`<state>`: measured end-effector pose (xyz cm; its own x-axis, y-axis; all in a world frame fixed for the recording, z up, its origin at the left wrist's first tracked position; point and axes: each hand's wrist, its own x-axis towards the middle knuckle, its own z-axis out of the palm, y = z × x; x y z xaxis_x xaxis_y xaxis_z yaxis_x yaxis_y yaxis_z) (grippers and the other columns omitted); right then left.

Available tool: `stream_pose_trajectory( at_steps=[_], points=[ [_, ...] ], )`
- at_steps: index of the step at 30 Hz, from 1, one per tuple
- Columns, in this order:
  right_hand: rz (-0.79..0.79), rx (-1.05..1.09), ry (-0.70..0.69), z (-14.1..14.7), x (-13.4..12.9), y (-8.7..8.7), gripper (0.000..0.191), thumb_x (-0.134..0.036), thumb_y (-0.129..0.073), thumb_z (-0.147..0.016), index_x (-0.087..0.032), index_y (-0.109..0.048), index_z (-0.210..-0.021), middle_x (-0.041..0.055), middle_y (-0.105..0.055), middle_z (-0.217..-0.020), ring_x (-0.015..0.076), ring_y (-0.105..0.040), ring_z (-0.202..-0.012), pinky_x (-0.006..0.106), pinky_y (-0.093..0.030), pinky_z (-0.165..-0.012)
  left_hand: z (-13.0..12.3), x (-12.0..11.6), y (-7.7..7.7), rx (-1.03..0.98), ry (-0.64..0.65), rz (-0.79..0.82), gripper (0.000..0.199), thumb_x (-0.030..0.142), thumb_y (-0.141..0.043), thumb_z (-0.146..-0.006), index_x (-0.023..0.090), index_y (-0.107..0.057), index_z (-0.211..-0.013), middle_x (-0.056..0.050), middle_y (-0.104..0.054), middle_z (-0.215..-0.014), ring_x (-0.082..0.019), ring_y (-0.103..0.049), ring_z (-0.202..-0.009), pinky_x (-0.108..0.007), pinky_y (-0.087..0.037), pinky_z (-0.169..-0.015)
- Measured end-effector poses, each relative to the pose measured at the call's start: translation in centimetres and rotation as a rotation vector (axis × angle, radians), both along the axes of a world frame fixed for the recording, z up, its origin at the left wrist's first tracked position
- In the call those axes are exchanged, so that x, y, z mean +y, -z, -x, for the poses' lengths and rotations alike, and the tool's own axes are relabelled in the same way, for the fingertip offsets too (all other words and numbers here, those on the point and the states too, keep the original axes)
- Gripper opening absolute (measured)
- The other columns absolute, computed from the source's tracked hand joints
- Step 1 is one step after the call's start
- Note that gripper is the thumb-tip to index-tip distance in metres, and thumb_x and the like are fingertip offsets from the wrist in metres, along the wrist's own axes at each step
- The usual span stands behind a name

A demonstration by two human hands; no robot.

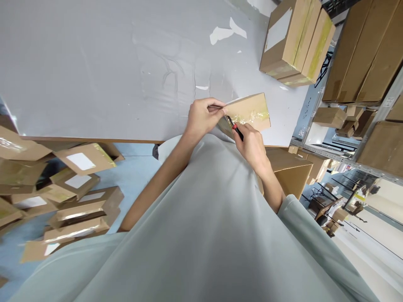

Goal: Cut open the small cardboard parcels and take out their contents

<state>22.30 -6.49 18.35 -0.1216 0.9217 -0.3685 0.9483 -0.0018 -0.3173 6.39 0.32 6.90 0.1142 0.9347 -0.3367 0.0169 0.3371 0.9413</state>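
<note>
A small cardboard box with shiny clear tape along its side rests near the table's front edge, close to my body. My left hand grips the left end of this box, thumb and fingers closed at its edge. In my right hand is a red and black utility knife, its tip against the taped left part of the box, near my left fingertips. The fingers of the right hand wrap round the handle. Part of the box is hidden behind both hands.
Taped cardboard boxes stand at the table's far right. Torn white paper scraps lie on the grey table. A pile of cardboard boxes covers the floor at left. An open carton and a metal shelf are on the right.
</note>
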Motion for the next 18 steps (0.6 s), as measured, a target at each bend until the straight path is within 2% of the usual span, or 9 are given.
stream_pose_trajectory(
  at_steps=[6,13,18],
  points=[
    [0.08,-0.08,0.002,0.8,0.3,-0.8,0.033,-0.026,-0.044,-0.118,-0.018,-0.074,-0.13,0.0128,-0.077,-0.116,0.026,-0.072,-0.098,0.034,-0.052,-0.087,-0.1,0.0,-0.1,-0.012,-0.006,0.011,0.01,0.021,-0.084,-0.085,0.022,-0.086,-0.094,-0.004,-0.088,-0.104,-0.026,-0.084,-0.105,-0.04,-0.07,-0.1],
    [0.24,-0.388,0.067,4.7,0.9,-1.4,0.043,-0.014,-0.036,-0.117,-0.012,-0.066,-0.148,0.0221,-0.075,-0.132,0.031,-0.08,-0.104,0.04,-0.061,-0.09,-0.3,-0.4,-0.7,0.035,-0.031,0.006,0.012,0.019,-0.08,-0.085,0.024,-0.087,-0.093,-0.002,-0.088,-0.103,-0.024,-0.084,-0.103,-0.037,-0.07,-0.098],
    [0.337,-0.457,0.023,5.0,0.7,-2.2,0.043,-0.011,-0.036,-0.117,-0.012,-0.067,-0.147,0.0218,-0.079,-0.129,0.0311,-0.081,-0.112,0.04,-0.063,-0.095,-0.6,-0.9,-1.3,0.12,-0.037,-0.032,0.015,0.017,-0.077,-0.085,0.024,-0.088,-0.094,-0.001,-0.088,-0.108,-0.022,-0.084,-0.101,-0.036,-0.069,-0.101]
  ],
)
